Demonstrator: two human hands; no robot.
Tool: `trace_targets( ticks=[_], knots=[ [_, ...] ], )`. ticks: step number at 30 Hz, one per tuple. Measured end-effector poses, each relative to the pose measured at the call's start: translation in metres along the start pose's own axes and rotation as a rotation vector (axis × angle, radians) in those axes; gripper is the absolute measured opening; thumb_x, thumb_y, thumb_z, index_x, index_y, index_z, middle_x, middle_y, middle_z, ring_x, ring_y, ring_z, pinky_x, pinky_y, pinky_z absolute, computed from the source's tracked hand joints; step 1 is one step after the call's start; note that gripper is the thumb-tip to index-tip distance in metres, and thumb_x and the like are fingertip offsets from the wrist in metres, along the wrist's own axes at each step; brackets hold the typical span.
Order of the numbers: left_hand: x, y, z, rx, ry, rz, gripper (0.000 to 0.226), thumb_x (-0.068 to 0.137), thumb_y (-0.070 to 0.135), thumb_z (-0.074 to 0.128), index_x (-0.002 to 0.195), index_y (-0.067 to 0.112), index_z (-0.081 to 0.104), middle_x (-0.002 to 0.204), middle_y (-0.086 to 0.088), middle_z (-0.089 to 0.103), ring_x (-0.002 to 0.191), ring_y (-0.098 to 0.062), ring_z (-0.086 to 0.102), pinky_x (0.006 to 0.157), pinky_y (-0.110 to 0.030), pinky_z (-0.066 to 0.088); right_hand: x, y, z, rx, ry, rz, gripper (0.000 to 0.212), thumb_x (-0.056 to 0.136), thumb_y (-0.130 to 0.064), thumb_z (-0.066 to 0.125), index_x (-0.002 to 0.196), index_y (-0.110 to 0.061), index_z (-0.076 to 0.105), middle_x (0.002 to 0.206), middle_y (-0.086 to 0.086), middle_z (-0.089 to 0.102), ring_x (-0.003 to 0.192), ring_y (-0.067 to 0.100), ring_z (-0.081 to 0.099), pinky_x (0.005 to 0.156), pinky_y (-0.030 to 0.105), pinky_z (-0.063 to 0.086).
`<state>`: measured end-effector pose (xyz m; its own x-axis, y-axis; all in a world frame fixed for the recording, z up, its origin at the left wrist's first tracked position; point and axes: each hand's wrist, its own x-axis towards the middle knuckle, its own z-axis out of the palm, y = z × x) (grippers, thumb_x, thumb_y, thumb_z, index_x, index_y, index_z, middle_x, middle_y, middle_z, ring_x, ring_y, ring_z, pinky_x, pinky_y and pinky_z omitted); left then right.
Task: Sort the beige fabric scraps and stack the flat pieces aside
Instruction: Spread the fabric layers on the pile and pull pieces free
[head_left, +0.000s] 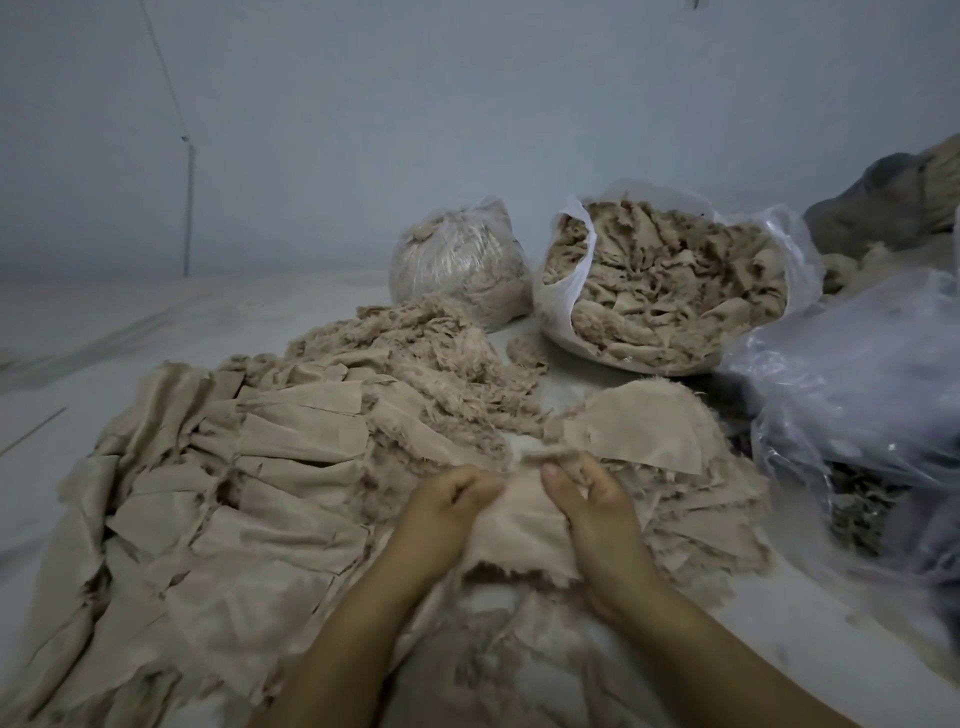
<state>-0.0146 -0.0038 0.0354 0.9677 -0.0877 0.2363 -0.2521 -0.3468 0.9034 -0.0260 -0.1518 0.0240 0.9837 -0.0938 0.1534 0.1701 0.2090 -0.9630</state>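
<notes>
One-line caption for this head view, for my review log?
Both hands, left hand and right hand, hold a beige scrap above the scrap heap, flat pieces laid out left, open bag of scraps behind.

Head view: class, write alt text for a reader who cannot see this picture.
Two bare hands, left and right, grip one beige fabric scrap between them above a pale surface. Flat pieces lie overlapped to the left; an open bag of scraps and a tied bag sit behind.

pale floor (130, 332) under scraps (249, 499), bags (670, 280)
</notes>
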Motion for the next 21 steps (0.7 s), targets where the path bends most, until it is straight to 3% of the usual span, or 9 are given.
trace_targets(
  ticks=[3,6,8,11,13,16,19,21],
  knots=[
    [0.002,0.003,-0.008,-0.204,0.228,-0.028,0.035,0.095,0.017,0.053,0.060,0.015,0.051,0.047,0.011,0.041,0.045,-0.001,0.036,0.047,-0.017,0.030,-0.004,0.005,0.005,-0.013,0.065,-0.005,0.011,0.095,-0.022,0.056,0.098,-0.020,0.067,0.088,0.001,0.072,0.083,0.019,0.068,0.073,0.035,0.055],
    [-0.006,0.008,-0.008,-0.275,0.036,-0.079,0.029,0.094,0.029,0.052,0.073,0.012,0.062,0.061,0.007,0.059,0.058,-0.004,0.053,0.056,-0.014,0.043,-0.005,0.008,0.008,-0.025,0.096,-0.002,0.012,0.095,-0.028,0.056,0.093,-0.019,0.063,0.086,0.002,0.071,0.083,0.022,0.068,0.073,0.036,0.054],
    [-0.015,0.008,-0.003,-0.186,-0.120,-0.093,0.020,0.092,0.018,0.058,0.073,0.015,0.064,0.067,0.005,0.063,0.064,-0.009,0.057,0.061,-0.019,0.045,-0.006,0.006,0.006,0.001,0.028,0.014,0.023,0.091,-0.034,0.060,0.091,-0.011,0.063,0.081,0.005,0.070,0.077,0.021,0.067,0.066,0.032,0.054],
    [-0.019,0.011,-0.002,-0.121,-0.224,-0.069,0.024,0.092,0.008,0.056,0.069,0.016,0.059,0.063,0.009,0.057,0.062,-0.005,0.051,0.061,-0.016,0.041,-0.008,0.001,0.003,0.034,-0.093,0.099,0.046,0.071,-0.047,0.072,0.093,-0.007,0.067,0.084,0.009,0.073,0.078,0.023,0.070,0.064,0.031,0.056],
    [-0.023,0.015,-0.004,-0.131,-0.201,-0.080,0.028,0.094,0.007,0.052,0.068,0.017,0.055,0.060,0.012,0.053,0.060,-0.003,0.047,0.058,-0.016,0.038,-0.005,-0.003,0.001,0.057,-0.059,0.091,0.043,0.069,-0.041,0.075,0.086,-0.002,0.068,0.084,0.015,0.073,0.076,0.027,0.068,0.070,0.038,0.055],
    [-0.023,0.017,-0.003,-0.168,0.018,-0.126,0.027,0.098,0.014,0.046,0.071,0.011,0.053,0.065,-0.001,0.050,0.065,-0.014,0.043,0.061,-0.028,0.035,0.000,-0.012,0.001,0.083,-0.002,0.088,0.031,0.083,-0.027,0.072,0.082,0.003,0.064,0.076,0.016,0.066,0.072,0.026,0.061,0.070,0.038,0.049],
    [-0.026,0.021,0.003,-0.039,0.011,-0.027,0.026,0.099,0.016,0.044,0.074,0.012,0.047,0.068,0.000,0.046,0.066,-0.013,0.041,0.063,-0.033,0.035,-0.001,-0.020,0.003,0.050,-0.114,0.163,0.019,0.085,-0.030,0.071,0.074,-0.015,0.068,0.075,0.009,0.070,0.072,0.023,0.066,0.070,0.037,0.053],
    [-0.028,0.022,0.007,0.020,-0.028,0.061,0.024,0.098,0.012,0.045,0.075,0.016,0.051,0.069,0.009,0.051,0.065,-0.007,0.048,0.066,-0.028,0.040,-0.002,-0.026,0.006,-0.054,-0.235,0.177,0.027,0.083,-0.034,0.073,0.061,-0.021,0.065,0.063,0.002,0.066,0.061,0.014,0.064,0.057,0.025,0.051]
  ],
)
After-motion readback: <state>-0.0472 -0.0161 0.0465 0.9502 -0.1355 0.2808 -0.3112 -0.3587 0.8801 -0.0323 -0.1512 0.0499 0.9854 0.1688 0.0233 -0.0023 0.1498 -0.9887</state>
